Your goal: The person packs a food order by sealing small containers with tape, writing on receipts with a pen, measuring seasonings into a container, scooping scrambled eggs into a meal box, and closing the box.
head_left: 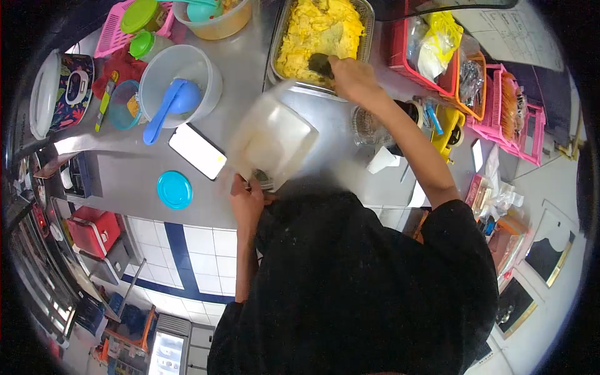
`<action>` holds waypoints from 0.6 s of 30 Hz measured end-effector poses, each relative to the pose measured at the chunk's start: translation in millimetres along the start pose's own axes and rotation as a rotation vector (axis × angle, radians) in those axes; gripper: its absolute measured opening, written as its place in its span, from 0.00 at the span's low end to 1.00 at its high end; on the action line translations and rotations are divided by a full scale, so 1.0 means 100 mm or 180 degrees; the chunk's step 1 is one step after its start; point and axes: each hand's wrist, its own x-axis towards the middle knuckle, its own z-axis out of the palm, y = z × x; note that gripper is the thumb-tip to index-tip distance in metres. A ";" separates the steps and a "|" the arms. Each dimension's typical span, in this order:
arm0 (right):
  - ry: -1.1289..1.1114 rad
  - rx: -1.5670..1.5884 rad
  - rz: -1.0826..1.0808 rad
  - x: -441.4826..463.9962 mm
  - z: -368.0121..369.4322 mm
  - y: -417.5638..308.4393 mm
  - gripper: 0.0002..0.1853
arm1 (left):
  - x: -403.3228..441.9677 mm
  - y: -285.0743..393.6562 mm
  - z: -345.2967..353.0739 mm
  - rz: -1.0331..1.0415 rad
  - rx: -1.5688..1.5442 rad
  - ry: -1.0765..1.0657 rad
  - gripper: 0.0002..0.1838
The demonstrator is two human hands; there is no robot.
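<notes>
My right hand [355, 80] is closed around a dark utensil [321, 65], perhaps a scoop or spoon, whose end is pushed into soft yellow food [322, 28]. That food fills a rectangular metal tray [369, 37] at the top of the view. Below and left of the tray, my left hand [248, 195] grips the near edge of a pale translucent plastic container [297, 128], which is tilted and smeared by motion. Something small and greyish shows at its near corner, too blurred to name. Left of this hand lies a white-screened phone [197, 151].
A clear tub [212, 81] with a blue ladle [165, 109] stands left, near a turquoise lid [174, 190]. Further left is a patterned container [72, 94]. A red basket [400, 56], an orange basket [472, 109] and a pink basket [497, 125] line the right side.
</notes>
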 end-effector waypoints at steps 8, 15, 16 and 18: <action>0.0467 -0.0280 0.0032 0.24 0.09 0.14 0.14 | -0.17 -0.11 -0.11 0.0871 0.1199 -0.0037 0.13; 0.0893 -0.0383 -0.0332 0.62 0.00 0.03 0.19 | -0.19 0.91 0.30 0.1011 0.0084 -0.0910 0.15; 0.0851 -0.0411 -0.0382 0.62 0.04 0.02 0.20 | 0.06 0.84 0.51 0.1018 -0.0599 -0.1069 0.18; 0.0769 -0.0463 -0.0500 0.62 0.07 0.00 0.23 | 0.42 0.90 0.89 0.1272 -0.1302 -0.0988 0.26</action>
